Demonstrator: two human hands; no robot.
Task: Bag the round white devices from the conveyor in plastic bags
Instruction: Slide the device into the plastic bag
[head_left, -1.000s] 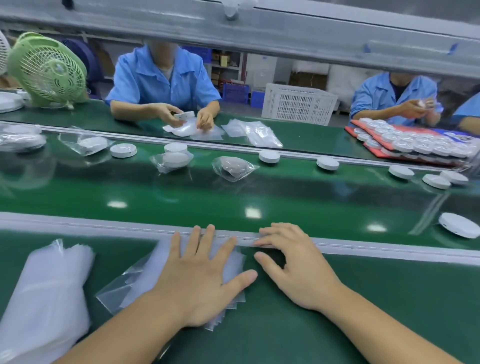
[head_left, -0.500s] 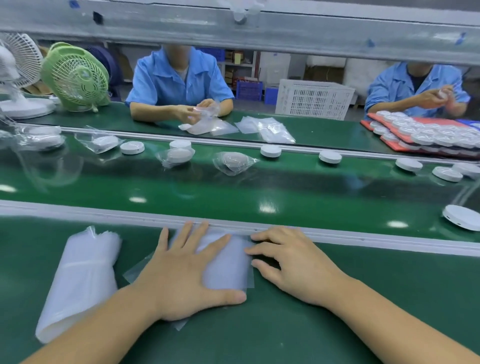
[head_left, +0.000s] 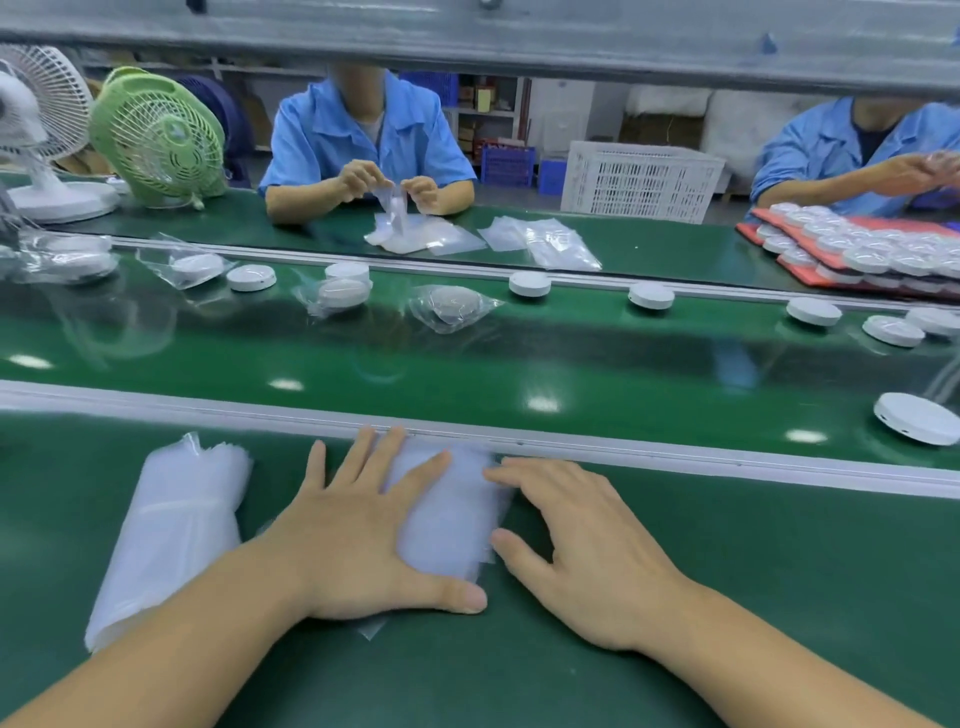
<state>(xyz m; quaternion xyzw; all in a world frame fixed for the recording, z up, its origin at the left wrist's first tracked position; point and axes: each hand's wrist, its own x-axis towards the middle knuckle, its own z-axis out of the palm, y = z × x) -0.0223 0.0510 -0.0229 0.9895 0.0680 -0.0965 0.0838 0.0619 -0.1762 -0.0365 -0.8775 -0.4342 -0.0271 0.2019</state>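
We watch bag stack (head_left: 447, 514): splayed and skewed a second ago, now squared into tidy pile under our left hand (head_left: 358, 540). Our right hand (head_left: 587, 551) off rail (head_left: 675, 457), fingertips now at pile's right edge, thumb by lower corner. Our view swung left, white fan (head_left: 36, 114) now in shot. Across belt, worker (head_left: 363, 140) lifted hands off table, bag (head_left: 395, 205) held upright between them.
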